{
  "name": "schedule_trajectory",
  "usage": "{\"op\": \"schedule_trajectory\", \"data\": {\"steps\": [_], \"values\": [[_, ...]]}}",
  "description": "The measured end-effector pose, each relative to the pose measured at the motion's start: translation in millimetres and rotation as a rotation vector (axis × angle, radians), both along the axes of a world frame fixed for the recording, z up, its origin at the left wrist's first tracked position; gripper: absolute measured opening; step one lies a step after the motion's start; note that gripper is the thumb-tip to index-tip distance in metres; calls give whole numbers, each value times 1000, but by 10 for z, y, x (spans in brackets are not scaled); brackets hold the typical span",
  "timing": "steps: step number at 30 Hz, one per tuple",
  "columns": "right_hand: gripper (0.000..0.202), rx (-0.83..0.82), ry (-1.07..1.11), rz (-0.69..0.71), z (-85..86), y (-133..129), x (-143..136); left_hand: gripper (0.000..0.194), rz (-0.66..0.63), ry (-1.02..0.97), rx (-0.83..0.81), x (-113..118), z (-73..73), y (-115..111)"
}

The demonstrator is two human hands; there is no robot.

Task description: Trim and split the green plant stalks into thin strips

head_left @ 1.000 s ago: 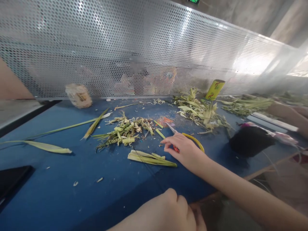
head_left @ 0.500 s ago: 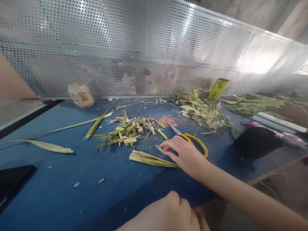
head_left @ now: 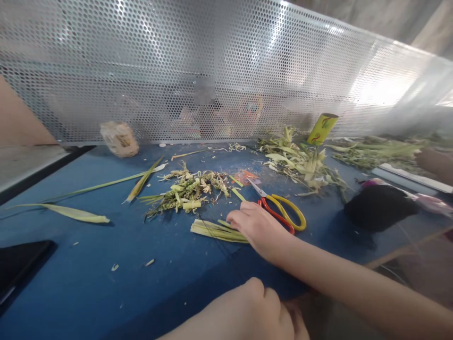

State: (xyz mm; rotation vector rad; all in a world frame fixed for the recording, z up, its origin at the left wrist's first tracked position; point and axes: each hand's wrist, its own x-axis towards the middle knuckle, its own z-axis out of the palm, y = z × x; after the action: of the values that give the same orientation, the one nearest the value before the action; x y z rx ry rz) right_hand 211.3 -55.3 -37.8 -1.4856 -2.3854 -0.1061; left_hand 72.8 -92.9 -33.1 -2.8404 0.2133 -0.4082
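Note:
My right hand is low over a flat bundle of pale green leaf strips, fingers curled down and closed on a short leaf strip at the bundle's upper edge. The palm covers the bundle's right end. Just beyond it lie scissors with one red and one yellow handle, blades pointing away. My left hand is a closed fist at the bottom edge; whatever its fingers hold is hidden. A heap of knotted, braided plant pieces sits left of my right hand.
A perforated metal screen closes off the back. Loose leaves and a dark flat device lie left. A wrapped block stands behind. Rightward are a leaf pile, a yellow-green tube, a black bundle and another person's hand.
My right hand has moved slightly left and down, its fingers closing, and the short strip has come onto the bundle. The scissors' red handle is now uncovered. My left fist has barely moved.

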Motion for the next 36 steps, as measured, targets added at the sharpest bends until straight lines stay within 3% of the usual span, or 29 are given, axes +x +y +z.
{"op": "schedule_trajectory", "data": {"steps": [7,10,16,21,25,28,33,36], "values": [[14,-87,452,-236,107,82,213,29,-6,-28,50,3,19,59],[16,-104,466,-297,134,62,253,23,-15,-90,44,33,-50,58],[17,-143,472,-248,73,44,217,17,54,-275,-69,73,-92,151],[18,-146,499,-260,47,42,220,16,175,-105,-296,62,-47,281],[18,-127,496,-276,29,39,253,14,246,-166,-276,52,-67,250],[15,-109,463,-222,20,54,248,11,268,-239,-218,59,-100,181],[12,-44,326,28,39,96,151,8,298,-305,-175,89,-141,141],[12,-23,314,94,69,86,97,9,292,-322,-164,95,-163,147]]}}
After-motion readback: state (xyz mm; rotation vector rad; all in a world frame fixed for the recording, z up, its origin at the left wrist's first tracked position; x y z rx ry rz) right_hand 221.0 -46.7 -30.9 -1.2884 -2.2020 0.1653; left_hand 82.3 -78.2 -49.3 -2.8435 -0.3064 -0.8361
